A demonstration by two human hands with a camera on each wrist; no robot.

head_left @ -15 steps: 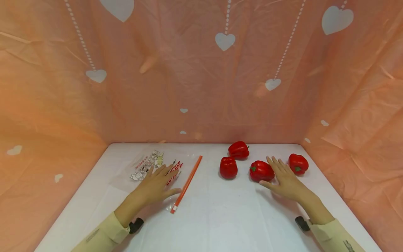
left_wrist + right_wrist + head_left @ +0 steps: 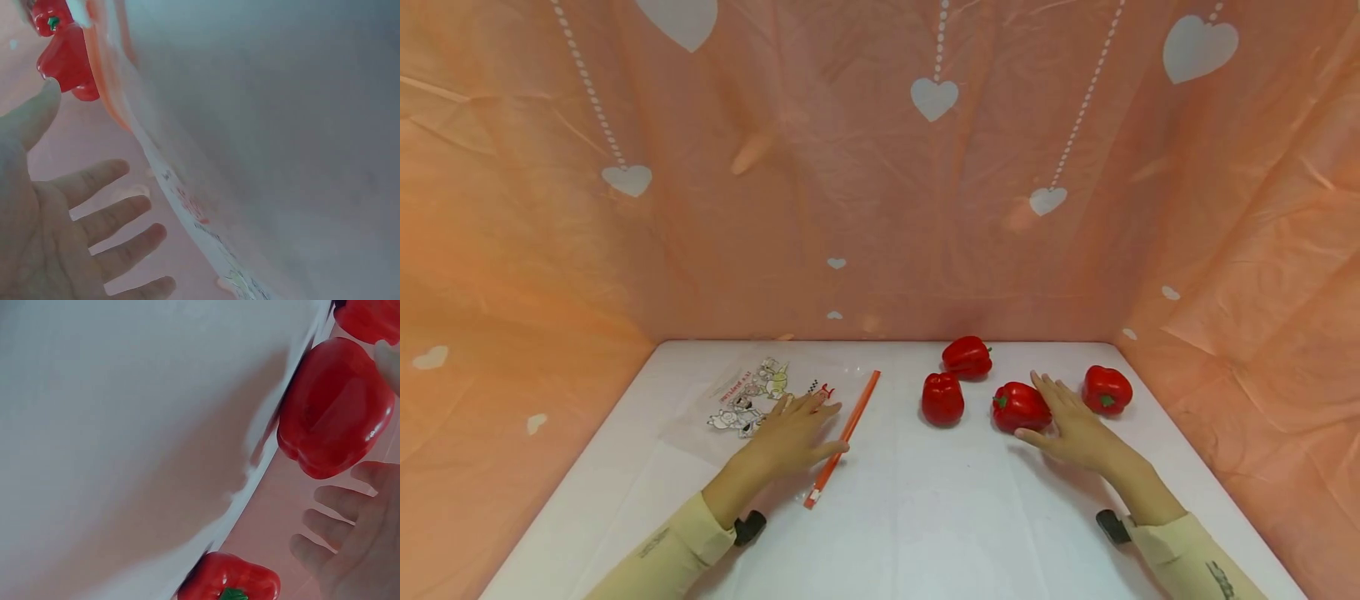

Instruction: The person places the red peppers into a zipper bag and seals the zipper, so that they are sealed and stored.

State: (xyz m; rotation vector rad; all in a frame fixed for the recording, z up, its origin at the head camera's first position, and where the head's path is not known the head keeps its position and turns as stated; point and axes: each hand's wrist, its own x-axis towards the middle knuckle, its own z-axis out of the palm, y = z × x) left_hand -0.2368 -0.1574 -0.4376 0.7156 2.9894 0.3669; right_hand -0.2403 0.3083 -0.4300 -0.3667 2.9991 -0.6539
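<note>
In the head view a clear plastic zip bag [image 2: 722,412] with cartoon figures printed on it lies flat on the left of the white table, its orange zip strip [image 2: 861,404] along the right side. Over the bag my left hand [image 2: 790,437] is spread, palm down, the thumb above the strip; it holds nothing. My right hand [image 2: 1075,433] reaches beside a red bell pepper [image 2: 1021,407], fingers extended and thumb in front. In the right wrist view a gap shows between the fingers [image 2: 337,500] and that pepper [image 2: 337,406]; thumb contact is unclear.
Two more red bell peppers, one nearer [image 2: 942,400] and one farther back [image 2: 967,358], sit left of the right hand's pepper. Another red pepper [image 2: 1107,390] lies to the right. Orange curtains with white hearts [image 2: 934,98] enclose the table [image 2: 910,517] at back and sides.
My left hand has shifted right over the bag, uncovering some of the figures and bringing the thumb over the orange strip. My right hand has moved only slightly left. The bag and peppers stay put.
</note>
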